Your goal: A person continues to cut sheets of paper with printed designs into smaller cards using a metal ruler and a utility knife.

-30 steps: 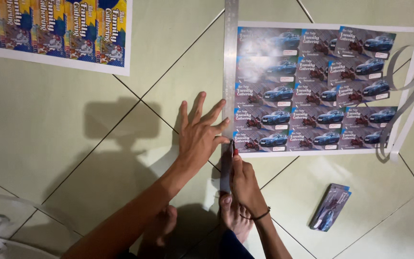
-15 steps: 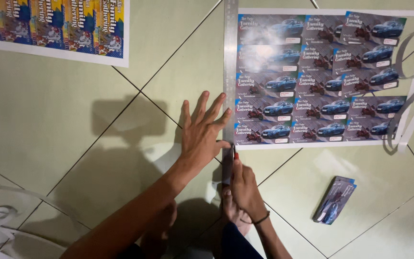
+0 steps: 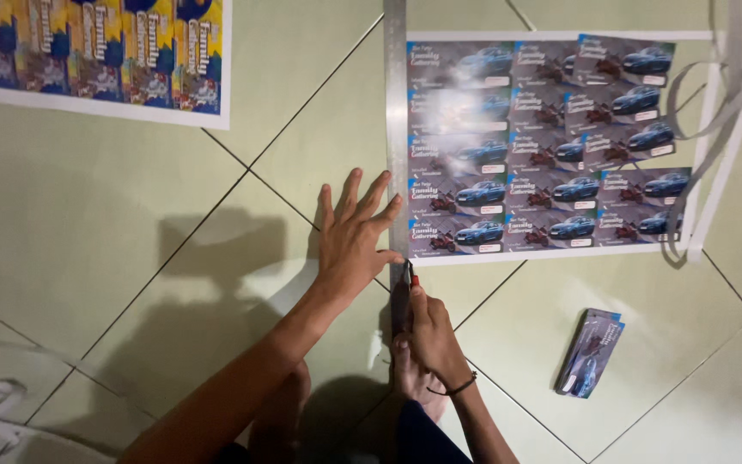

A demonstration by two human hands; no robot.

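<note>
A: Left hand (image 3: 349, 236)?
B: Flat on the floor (image 3: 130, 258), fingers spread wide, tips pressing the ruler (image 3: 395, 103) at its lower end.
A: Ruler where?
B: Metal strip lying along the left edge of the card sheet (image 3: 543, 146).
A: Right hand (image 3: 431, 331)?
B: Just below the ruler's lower end, fingers closed round a cutter (image 3: 412, 279), red tip near the sheet's bottom-left corner.
A: Rest?
B: Card stack (image 3: 590, 352) below and right of the ruler, paper strips (image 3: 723, 129) far right of it, second sheet (image 3: 96, 51) far left. A bare foot (image 3: 410, 378) under the right hand.
</note>
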